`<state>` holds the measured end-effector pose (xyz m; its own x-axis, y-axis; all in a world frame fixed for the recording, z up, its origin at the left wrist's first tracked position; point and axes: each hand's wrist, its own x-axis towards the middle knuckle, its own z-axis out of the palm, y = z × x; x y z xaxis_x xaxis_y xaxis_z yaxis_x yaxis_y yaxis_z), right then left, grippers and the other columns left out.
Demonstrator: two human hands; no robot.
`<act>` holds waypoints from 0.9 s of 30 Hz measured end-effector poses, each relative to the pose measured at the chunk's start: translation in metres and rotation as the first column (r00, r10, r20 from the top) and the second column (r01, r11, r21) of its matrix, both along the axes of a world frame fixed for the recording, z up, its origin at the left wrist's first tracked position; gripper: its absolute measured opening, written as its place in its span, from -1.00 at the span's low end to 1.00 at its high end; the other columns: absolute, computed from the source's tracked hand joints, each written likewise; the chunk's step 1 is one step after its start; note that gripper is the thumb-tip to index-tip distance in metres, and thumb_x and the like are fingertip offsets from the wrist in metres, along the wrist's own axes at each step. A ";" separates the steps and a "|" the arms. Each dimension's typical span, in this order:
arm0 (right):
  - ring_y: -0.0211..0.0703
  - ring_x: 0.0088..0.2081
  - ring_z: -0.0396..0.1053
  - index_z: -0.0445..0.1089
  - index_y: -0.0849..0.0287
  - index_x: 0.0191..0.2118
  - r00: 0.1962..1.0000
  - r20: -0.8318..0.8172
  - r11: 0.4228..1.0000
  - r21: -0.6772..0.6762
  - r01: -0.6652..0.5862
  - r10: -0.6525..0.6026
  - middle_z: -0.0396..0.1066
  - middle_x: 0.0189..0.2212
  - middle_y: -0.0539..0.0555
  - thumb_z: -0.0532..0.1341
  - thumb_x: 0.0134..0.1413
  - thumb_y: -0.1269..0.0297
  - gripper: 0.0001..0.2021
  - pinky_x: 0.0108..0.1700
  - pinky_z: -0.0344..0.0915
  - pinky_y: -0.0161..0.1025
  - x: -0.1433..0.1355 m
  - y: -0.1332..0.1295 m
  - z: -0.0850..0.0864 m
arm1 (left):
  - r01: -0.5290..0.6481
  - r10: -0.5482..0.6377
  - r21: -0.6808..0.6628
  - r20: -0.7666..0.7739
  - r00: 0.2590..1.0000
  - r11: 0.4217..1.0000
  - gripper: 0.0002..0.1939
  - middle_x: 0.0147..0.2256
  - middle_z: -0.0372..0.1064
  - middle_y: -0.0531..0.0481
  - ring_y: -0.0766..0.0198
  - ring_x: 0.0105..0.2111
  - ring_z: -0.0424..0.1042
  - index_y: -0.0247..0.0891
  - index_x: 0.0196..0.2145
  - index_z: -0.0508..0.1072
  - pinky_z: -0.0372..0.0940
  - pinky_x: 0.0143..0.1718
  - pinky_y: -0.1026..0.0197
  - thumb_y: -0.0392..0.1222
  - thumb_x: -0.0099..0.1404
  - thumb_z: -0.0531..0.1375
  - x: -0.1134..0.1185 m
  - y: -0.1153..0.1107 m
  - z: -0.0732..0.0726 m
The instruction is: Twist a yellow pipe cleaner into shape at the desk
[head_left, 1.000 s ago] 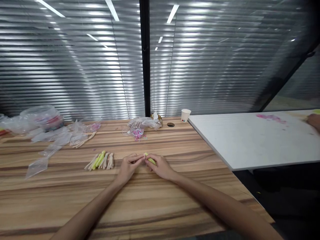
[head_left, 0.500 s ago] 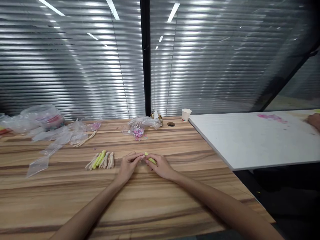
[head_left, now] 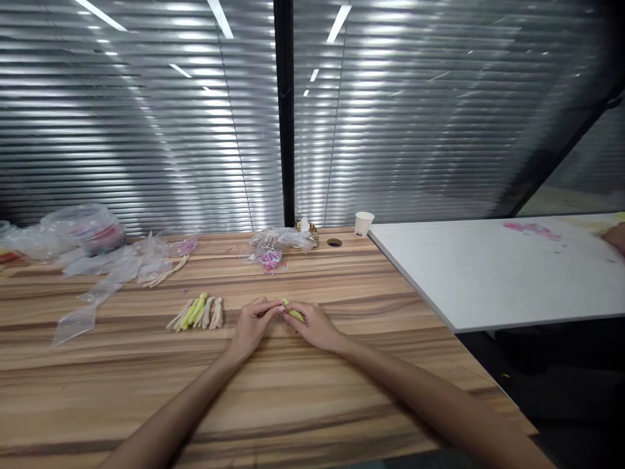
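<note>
My right hand [head_left: 312, 326] is closed around a yellow-green cord bundle [head_left: 295, 316], which slants through the fingers. Right at its upper end, my left hand [head_left: 254, 326] pinches with thumb and forefinger. What those left fingertips hold is too small to make out. The two hands' fingertips nearly meet just over the wooden table. To the left lies a row of tied cord bundles: yellow-green ones [head_left: 193, 311] in among cream-coloured ones [head_left: 216, 313].
Behind my hands lies a clear bag with small pink and purple pieces [head_left: 269, 259]. A paper cup [head_left: 364, 224] stands near a white board [head_left: 488, 280]. Plastic wrapping [head_left: 105, 286] and loose cream cords [head_left: 166, 272] lie at left. Another person's hand [head_left: 616, 238] is at far right.
My hands have barely moved; the left fingertips have shifted slightly at the bundle's end. The other person's hand at far right is blurred by motion.
</note>
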<state>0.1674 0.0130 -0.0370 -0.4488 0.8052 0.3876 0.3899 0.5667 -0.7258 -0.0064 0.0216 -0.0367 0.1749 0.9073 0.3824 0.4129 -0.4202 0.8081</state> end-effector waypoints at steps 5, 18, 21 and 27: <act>-0.20 -0.31 0.37 0.39 0.16 -0.21 1.000 0.030 1.000 -0.002 0.007 -0.007 0.46 -0.31 0.06 0.04 0.16 0.31 -0.80 -0.27 0.20 -0.33 0.000 0.000 0.000 | 0.013 -0.012 0.011 -0.010 1.000 1.000 -0.79 -0.56 0.36 0.03 0.33 -0.54 0.28 -0.24 -0.33 0.56 0.19 -0.49 0.33 -0.13 0.13 0.19 0.001 -0.001 0.001; -0.21 -0.29 0.37 0.39 0.16 -0.18 0.999 0.035 1.000 0.006 -0.016 0.016 0.46 -0.28 0.06 0.03 0.17 0.32 -0.79 -0.25 0.20 -0.33 0.000 0.001 -0.002 | 0.050 -0.048 0.023 -0.085 0.995 0.998 -0.77 -0.55 0.31 0.03 0.31 -0.49 0.29 -0.25 -0.30 0.55 0.15 -0.45 0.31 -0.13 0.19 0.14 -0.001 0.001 -0.004; -0.20 -0.28 0.37 0.38 0.18 -0.17 0.999 0.042 1.000 0.017 -0.021 0.020 0.46 -0.27 0.08 0.03 0.17 0.32 -0.78 -0.23 0.20 -0.32 0.000 0.001 -0.003 | 0.060 -0.057 0.025 -0.093 0.994 0.998 -0.77 -0.54 0.30 0.04 0.32 -0.49 0.28 -0.24 -0.30 0.55 0.15 -0.45 0.32 -0.13 0.21 0.13 -0.001 0.001 -0.005; -0.19 -0.26 0.37 0.38 0.15 -0.17 0.998 0.058 1.000 0.006 -0.022 0.021 0.46 -0.24 0.07 0.03 0.16 0.34 -0.79 -0.22 0.21 -0.31 0.001 0.002 -0.004 | 0.080 -0.078 0.015 -0.099 0.992 0.997 -0.77 -0.51 0.33 0.02 0.31 -0.46 0.30 -0.24 -0.28 0.54 0.16 -0.43 0.32 -0.12 0.22 0.12 -0.001 0.002 -0.006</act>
